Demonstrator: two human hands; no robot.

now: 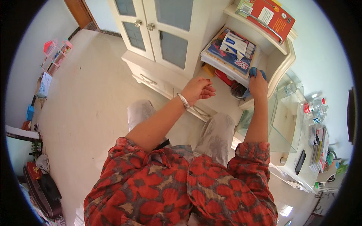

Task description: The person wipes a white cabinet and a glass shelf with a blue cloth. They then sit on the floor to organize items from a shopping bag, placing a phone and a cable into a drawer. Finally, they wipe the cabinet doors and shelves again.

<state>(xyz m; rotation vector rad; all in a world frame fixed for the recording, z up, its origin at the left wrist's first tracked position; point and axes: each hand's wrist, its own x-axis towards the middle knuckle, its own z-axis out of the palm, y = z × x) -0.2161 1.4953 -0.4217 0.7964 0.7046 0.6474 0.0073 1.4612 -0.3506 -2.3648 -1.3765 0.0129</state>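
Note:
My right hand (258, 86) grips a blue cloth (256, 73) inside the white shelf unit, at the right side of a stack of books and papers (226, 55). A blue-and-white box (233, 45) lies on top of that stack. Beneath it sit a red item (224, 78) and a dark, round, clear-rimmed thing (238, 89), both partly covered. My left hand (198, 91), with a silver bracelet (183, 101) at the wrist, hovers in front of the shelf with loosely curled fingers and holds nothing.
A red box (273, 18) stands on the upper shelf behind a metal rail. White cabinet doors (172, 36) rise to the left. At right are a glass tank (285, 121), plastic bottles (315, 108) and a phone (300, 162). A pink rack (55, 55) stands by the far left wall.

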